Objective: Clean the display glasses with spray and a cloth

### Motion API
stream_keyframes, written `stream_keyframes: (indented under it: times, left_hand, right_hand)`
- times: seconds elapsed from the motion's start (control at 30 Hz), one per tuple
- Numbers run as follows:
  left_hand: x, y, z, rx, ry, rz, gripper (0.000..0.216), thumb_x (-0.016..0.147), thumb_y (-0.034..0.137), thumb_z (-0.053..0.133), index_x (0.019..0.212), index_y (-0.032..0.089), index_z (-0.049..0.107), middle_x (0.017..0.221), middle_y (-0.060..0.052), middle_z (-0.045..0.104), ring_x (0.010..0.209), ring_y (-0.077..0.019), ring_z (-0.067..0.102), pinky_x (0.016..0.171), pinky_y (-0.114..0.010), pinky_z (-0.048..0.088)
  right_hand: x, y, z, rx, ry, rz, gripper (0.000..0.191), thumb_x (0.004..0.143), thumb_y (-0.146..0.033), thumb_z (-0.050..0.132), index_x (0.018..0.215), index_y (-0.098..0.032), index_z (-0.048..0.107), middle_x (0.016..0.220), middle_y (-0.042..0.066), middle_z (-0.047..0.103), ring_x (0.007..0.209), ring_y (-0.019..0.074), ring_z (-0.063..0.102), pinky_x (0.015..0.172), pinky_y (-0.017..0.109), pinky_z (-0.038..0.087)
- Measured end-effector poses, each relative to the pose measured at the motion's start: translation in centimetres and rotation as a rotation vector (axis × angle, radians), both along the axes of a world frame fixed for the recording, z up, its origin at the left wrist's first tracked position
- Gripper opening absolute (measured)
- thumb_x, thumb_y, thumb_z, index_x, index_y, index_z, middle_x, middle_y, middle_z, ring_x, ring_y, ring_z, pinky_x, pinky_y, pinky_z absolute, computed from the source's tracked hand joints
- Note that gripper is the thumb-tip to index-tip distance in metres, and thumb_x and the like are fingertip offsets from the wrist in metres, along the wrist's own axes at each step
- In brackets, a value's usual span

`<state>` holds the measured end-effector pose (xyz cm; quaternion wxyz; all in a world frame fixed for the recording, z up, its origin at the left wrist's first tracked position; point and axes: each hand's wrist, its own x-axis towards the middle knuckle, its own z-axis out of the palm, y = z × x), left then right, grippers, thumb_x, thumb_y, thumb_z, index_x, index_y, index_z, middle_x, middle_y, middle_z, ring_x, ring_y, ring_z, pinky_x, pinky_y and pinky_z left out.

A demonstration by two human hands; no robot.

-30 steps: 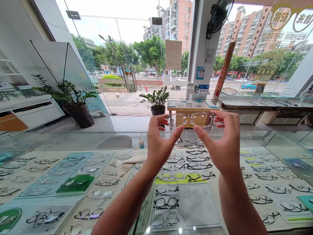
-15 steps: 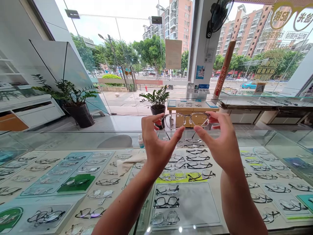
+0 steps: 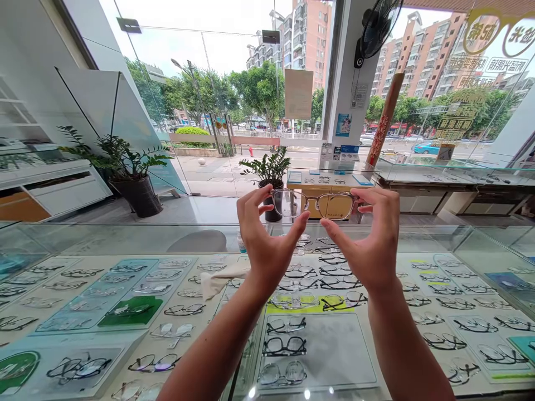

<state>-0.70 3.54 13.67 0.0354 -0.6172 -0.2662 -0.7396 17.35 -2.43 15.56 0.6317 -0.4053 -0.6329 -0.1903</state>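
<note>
A pair of clear-framed glasses (image 3: 314,204) is held up in the air in front of me, lenses facing me. My left hand (image 3: 264,239) pinches the frame's left end between fingers and thumb. My right hand (image 3: 368,236) grips the right end the same way. Both hands hover above a glass display counter (image 3: 125,239). Below them, under the glass, lie rows of spectacle frames (image 3: 317,278).
A white cloth (image 3: 217,278) and a small bottle (image 3: 239,240) lie on the counter left of my hands. Potted plants (image 3: 125,167) stand on the floor beyond. Another glass counter (image 3: 451,172) runs at the back right. Street windows fill the background.
Both hands have shifted the glasses slightly left and a little higher. The grip at both ends is unchanged.
</note>
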Motion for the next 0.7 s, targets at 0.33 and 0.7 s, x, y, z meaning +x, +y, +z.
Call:
stream_keyframes:
  times: [0.33, 0.7]
  left_hand:
    - [-0.7, 1.1, -0.1, 0.133, -0.011, 0.006, 0.070, 0.083, 0.039, 0.090, 0.146, 0.028, 0.059, 0.138, -0.009, 0.062, 0.126, -0.0282, 0.066, 0.094, -0.043, 0.062]
    - [-0.3, 1.1, -0.3, 0.163, -0.007, -0.017, 0.074, 0.081, 0.038, 0.092, 0.147, 0.027, 0.059, 0.137, -0.010, 0.064, 0.126, -0.0290, 0.067, 0.094, -0.043, 0.062]
  right_hand:
    - [0.7, 0.2, -0.1, -0.118, 0.391, 0.316, 0.019, 0.104, -0.041, 0.066, 0.114, -0.027, 0.076, 0.117, 0.007, 0.076, 0.110, 0.0255, 0.071, 0.088, 0.042, 0.057]
    - [0.8, -0.2, 0.4, -0.170, 0.446, 0.380, 0.021, 0.101, -0.042, 0.072, 0.113, -0.028, 0.082, 0.116, 0.005, 0.082, 0.104, 0.0235, 0.074, 0.090, 0.042, 0.058]
